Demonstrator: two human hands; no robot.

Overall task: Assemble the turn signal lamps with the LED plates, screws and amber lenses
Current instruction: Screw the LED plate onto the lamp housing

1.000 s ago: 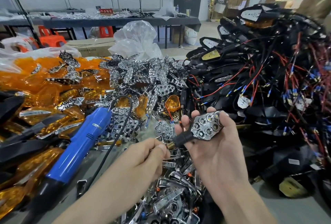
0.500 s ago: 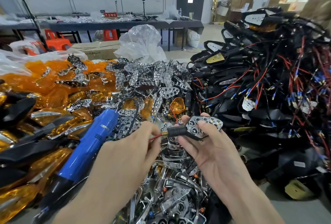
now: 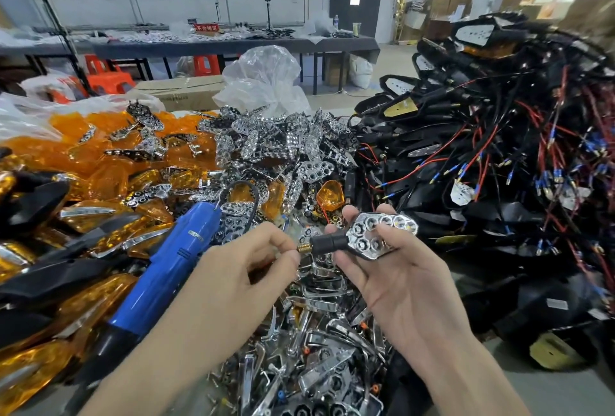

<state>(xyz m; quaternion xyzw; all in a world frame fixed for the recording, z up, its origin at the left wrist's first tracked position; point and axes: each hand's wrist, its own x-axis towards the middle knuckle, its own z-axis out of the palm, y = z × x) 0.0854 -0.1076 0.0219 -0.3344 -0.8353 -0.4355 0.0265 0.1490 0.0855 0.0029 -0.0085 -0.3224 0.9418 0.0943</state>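
The pile of black wired housings (image 3: 499,166) fills the right of the tabletop. The amber lenses (image 3: 100,156) lie heaped far left, and the chrome LED plates (image 3: 283,146) at centre. The blue screwdriver (image 3: 166,269) lies near left. Your right hand (image 3: 399,286) grips the turn signal lamp (image 3: 376,237) near centre, fingers curled round its body. Your left hand (image 3: 239,276) pinches the brass threaded end (image 3: 303,247) of its stem.
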